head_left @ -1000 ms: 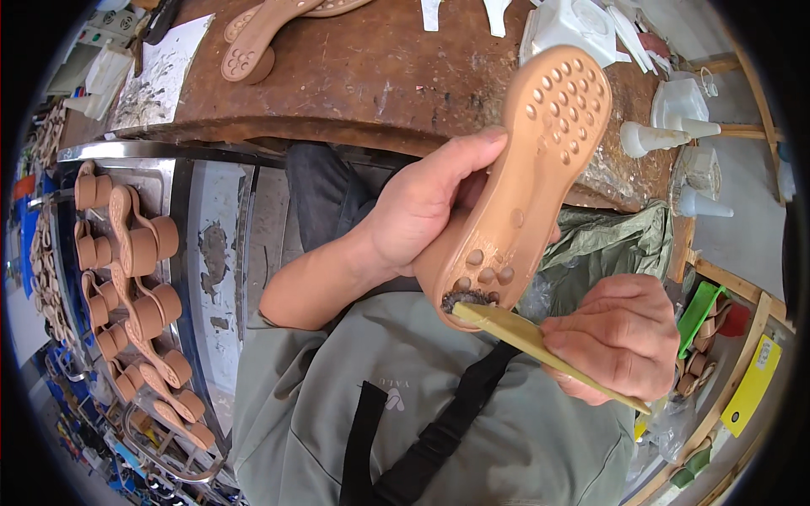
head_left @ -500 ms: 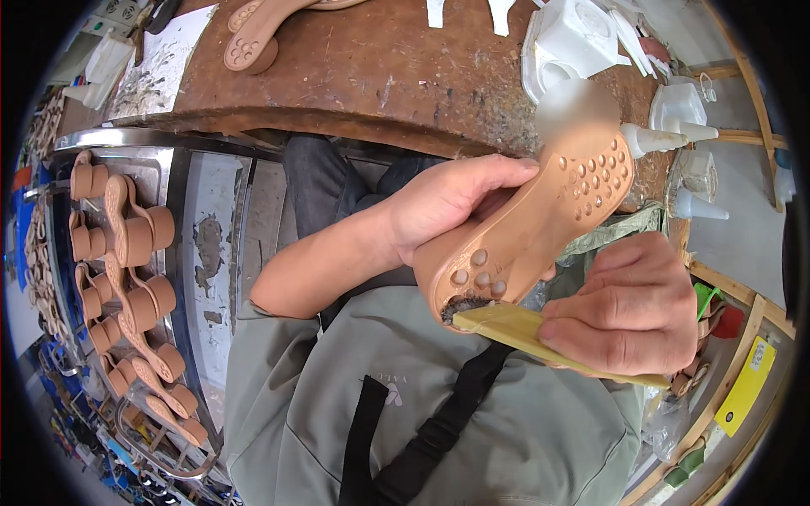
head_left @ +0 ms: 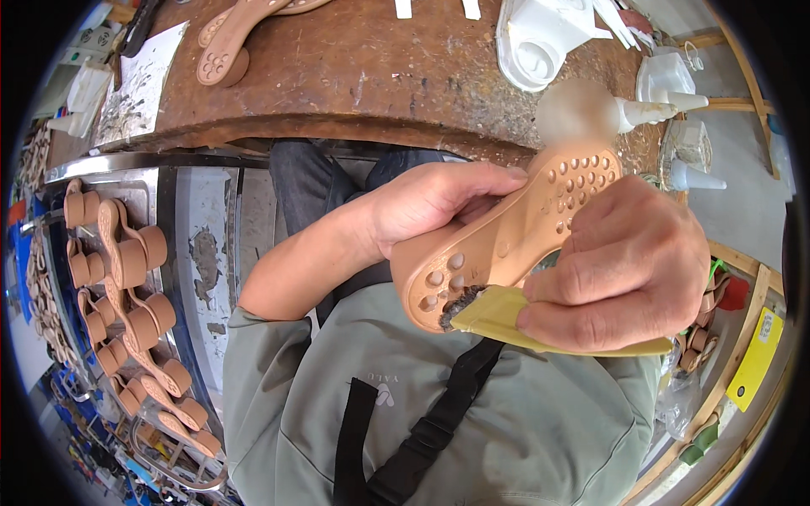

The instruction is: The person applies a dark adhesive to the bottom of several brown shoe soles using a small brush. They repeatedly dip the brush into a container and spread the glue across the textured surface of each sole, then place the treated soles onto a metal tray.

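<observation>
A tan shoe sole (head_left: 494, 240) with a thick heel and round dimples in its heel and forefoot is held in front of my body. My left hand (head_left: 426, 202) wraps its side, thumb along the upper edge. In my right hand (head_left: 629, 270) is a flat yellow brush (head_left: 494, 316), pinched between thumb and fingers. Its short dark bristles touch the heel-end rim of the sole, beside the dimples there. The right hand covers part of the sole's inner edge and forefoot.
Several similar tan soles (head_left: 131, 261) stand on a metal rack at the left. More tan soles (head_left: 224, 55) lie on the worn brown workbench (head_left: 337, 76), near a stained white sheet (head_left: 139, 93). White plastic containers (head_left: 540, 38) and a nozzle bottle (head_left: 650, 112) sit at the right.
The brush has shifted slightly up along the heel rim, and my right hand has risen over the sole's inner side. The sole has moved a little left in my left hand.
</observation>
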`<state>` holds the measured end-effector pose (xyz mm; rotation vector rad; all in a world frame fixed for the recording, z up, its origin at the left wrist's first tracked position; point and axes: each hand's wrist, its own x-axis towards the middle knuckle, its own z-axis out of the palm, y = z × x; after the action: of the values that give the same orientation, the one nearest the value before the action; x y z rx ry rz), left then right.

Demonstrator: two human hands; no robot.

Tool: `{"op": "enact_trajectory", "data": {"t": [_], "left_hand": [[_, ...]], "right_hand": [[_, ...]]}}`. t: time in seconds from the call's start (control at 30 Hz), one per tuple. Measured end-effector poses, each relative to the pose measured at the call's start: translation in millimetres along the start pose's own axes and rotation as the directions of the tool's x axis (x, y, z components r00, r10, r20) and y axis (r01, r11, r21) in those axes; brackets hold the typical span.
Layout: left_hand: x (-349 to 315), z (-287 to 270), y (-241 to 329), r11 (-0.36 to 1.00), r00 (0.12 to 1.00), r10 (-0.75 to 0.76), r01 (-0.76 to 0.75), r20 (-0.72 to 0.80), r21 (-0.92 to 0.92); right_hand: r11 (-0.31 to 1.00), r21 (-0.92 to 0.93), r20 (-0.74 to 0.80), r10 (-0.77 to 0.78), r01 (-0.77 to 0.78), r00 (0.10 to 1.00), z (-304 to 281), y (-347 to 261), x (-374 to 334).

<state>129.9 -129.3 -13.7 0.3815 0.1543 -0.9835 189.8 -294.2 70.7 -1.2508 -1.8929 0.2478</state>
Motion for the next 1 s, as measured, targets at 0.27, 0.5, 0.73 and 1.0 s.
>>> {"op": "enact_trajectory", "data": {"t": [0.27, 0.5, 0.73, 1.0], "left_hand": [[0.6, -5.0, 3.4, 0.995, 0.996, -0.064, 0.069, -0.066, 0.071], [-0.9, -4.1, 3.6, 0.989, 0.989, -0.034, 0.054, -0.147, 0.137], [-8.5, -9.9, 15.4, 0.959, 0.995, 0.091, -0.099, 0.044, 0.266], [-11.3, -22.5, 17.0, 0.879, 0.907, 0.414, -0.42, 0.075, 0.225]], "right_hand": [[1.0, 0.024, 0.05, 0.015, -0.016, 0.999, -11.3, 5.4, -8.9], [0.986, 0.094, -0.011, 0.142, -0.14, 0.99, -24.6, 6.3, -29.7], [0.809, -0.127, -0.346, 0.506, -0.574, 0.79, -48.0, -18.0, -57.5], [0.64, 0.486, -0.785, 0.619, -0.595, 0.025, -0.2, 28.6, -66.1]]}}
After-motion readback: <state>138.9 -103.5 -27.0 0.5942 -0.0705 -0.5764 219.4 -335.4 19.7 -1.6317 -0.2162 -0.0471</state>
